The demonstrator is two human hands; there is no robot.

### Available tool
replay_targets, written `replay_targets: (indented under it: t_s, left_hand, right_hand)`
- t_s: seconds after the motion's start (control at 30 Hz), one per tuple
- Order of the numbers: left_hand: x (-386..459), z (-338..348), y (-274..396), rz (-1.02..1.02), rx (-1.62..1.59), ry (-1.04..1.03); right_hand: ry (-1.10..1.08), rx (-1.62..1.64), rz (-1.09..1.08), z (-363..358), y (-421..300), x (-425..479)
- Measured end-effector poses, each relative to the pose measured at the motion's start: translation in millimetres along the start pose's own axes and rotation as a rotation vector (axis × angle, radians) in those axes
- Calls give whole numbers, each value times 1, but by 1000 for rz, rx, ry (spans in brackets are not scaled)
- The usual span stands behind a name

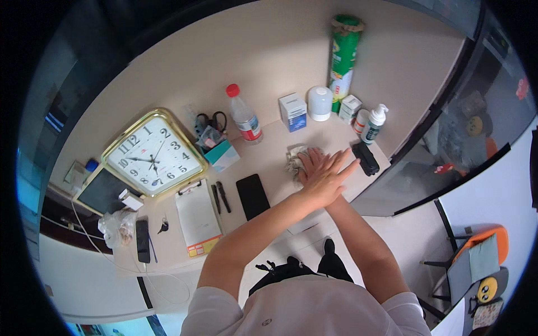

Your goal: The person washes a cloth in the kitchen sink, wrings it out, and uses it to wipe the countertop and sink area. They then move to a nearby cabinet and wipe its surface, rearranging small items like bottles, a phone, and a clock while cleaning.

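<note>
My right hand [311, 164] presses on a crumpled patterned cloth [296, 156] on the pale desk [273, 159]. My left hand [330, 178] crosses over the right hand and wrist, its fingers spread, with nothing seen in it. Just right of the hands lies a black case or pouch [365, 158]. Left of them, a black smartphone [253, 196] lies flat, partly behind my left forearm. Behind the cloth stand a blue and white box [293, 112] and a white rounded container [320, 104].
A gold-framed clock [154, 153], a clipboard [196, 214], two pens [220, 197] and a red-capped plastic bottle [247, 119] occupy the left side. A white pump bottle [374, 125] and a tall green tube [344, 63] stand back right. A cable [90, 239] hangs over the left edge.
</note>
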State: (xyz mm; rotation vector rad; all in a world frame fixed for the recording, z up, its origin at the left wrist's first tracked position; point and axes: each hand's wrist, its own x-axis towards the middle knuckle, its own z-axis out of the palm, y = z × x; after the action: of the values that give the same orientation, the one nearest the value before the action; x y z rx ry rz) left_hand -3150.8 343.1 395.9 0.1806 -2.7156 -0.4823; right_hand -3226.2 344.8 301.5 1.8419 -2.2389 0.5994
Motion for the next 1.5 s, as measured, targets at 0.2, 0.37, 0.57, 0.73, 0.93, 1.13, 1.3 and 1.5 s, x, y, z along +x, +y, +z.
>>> replay_targets:
  t_s: [0.2,0.37,0.57,0.73,0.93,1.13,1.3,1.5]
  left_hand:
    - [-129,-45,-7,-423,34,195]
    - [-181,-34,5,-731,163,314]
    - [-180,-14,10,-857,219,388]
    - [-174,-15,13,-882,99,566]
    - [-188,-37,5,-895,-43,712]
    - [-205,-79,29,-973,-1197,1043]
    - [-205,-94,57,-893,-1496,1170]
    - [-213,-93,67,-775,-1651,1397]
  right_hand:
    - [-72,133,-142,-17,-11,30]
    - [-118,240,-341,-6,-31,60]
    - [-135,283,-469,11,-52,75]
    - [-165,280,-497,11,-53,73]
    - [-171,282,-492,10,-52,74]
    - [-105,299,-544,24,-54,67]
    - [-115,363,-626,10,-73,45]
    - [-153,430,-694,-11,-87,9]
